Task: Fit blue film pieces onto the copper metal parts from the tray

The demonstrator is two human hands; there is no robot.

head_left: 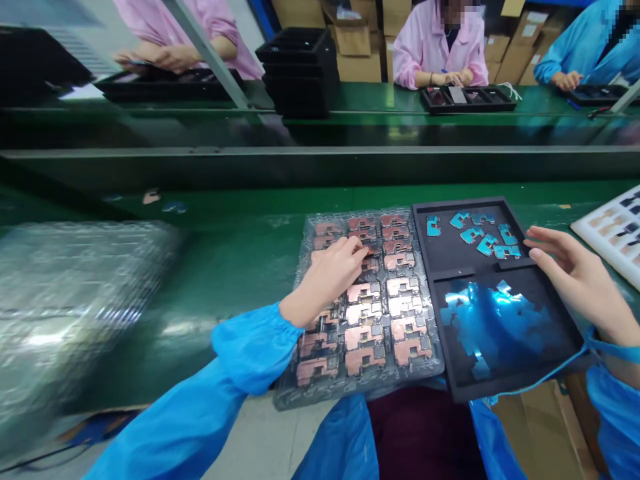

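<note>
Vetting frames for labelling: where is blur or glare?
Head view: the clear plastic stack at left is motion-blurred; blue glare washes the lower compartment of the black foam tray; the left hand on the clear blister tray of copper parts looks sharp.

Parts tray (325, 393) on the bench (225, 267), two-compartment tray (427, 267) just right of it, film pieces (480, 237) in the far compartment.

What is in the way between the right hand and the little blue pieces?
Nothing visible. The right hand hovers at the right edge of the black tray, and the blue pieces lie just left of it, uncovered.
</note>
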